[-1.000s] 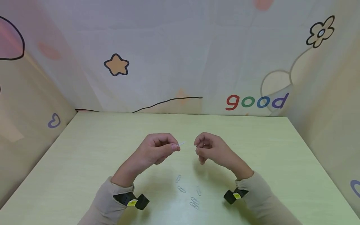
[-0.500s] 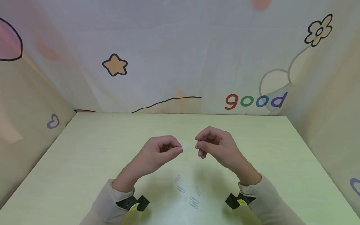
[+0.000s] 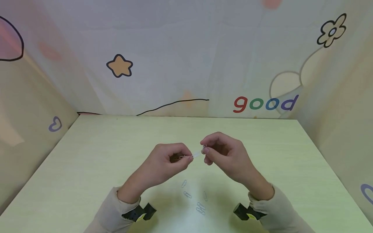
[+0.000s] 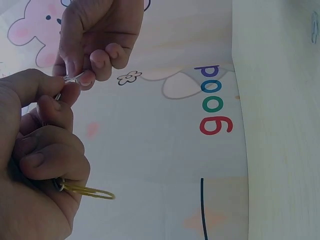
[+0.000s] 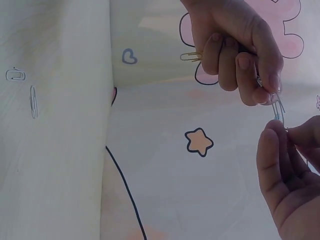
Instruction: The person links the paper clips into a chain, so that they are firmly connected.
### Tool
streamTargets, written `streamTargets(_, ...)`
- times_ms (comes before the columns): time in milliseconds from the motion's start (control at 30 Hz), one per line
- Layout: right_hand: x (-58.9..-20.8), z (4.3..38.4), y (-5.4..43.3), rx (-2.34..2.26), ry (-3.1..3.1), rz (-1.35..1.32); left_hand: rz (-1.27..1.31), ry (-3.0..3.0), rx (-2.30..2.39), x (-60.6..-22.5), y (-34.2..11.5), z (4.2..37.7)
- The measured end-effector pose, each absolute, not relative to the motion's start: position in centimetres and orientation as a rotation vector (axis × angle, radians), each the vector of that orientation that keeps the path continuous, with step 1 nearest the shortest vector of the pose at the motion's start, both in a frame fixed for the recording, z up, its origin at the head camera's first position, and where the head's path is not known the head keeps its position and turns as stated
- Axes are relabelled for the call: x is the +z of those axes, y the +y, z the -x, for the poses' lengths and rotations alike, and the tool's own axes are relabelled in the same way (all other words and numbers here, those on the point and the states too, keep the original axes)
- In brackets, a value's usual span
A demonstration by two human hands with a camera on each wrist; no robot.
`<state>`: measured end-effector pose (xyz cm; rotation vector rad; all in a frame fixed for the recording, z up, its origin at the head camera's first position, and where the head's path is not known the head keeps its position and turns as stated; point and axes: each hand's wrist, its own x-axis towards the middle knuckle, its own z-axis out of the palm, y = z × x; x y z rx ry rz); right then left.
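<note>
Paperclips (image 3: 197, 154): presumably light, springy, slippery; we judge one end best to grip. Our left hand (image 3: 167, 163) and right hand (image 3: 228, 158) each pinch one.

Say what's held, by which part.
Left grip: pale paper clip, near one end; yellow paper clip, end protruding. Right grip: another paper clip, held part unclear.

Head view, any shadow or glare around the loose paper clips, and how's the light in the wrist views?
Head view: soft shadows either side of the loose paper clips, pale sheen between; left wrist view: left hand partly in shadow; right wrist view: tabletop shadowed at upper left.
</note>
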<state>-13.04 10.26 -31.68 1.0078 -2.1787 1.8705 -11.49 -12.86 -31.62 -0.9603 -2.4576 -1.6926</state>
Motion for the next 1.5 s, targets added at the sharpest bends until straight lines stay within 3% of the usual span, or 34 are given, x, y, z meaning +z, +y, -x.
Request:
streamTargets(300,-31.9,13.1,10.0,1.835,-2.068,-1.135,0.989,-2.438,-1.655,-31.4,-12.8,11.5)
streamTargets(833,-32.1,12.9,9.5,1.673,-2.112,-1.124,0.978,-2.393,-1.604,-31.6,-12.8,11.4)
streamTargets(1500,-31.3,12.7,10.5,1.443,-2.226,-1.108,0.798,-2.334,-1.778,-31.8,-13.2,11.8)
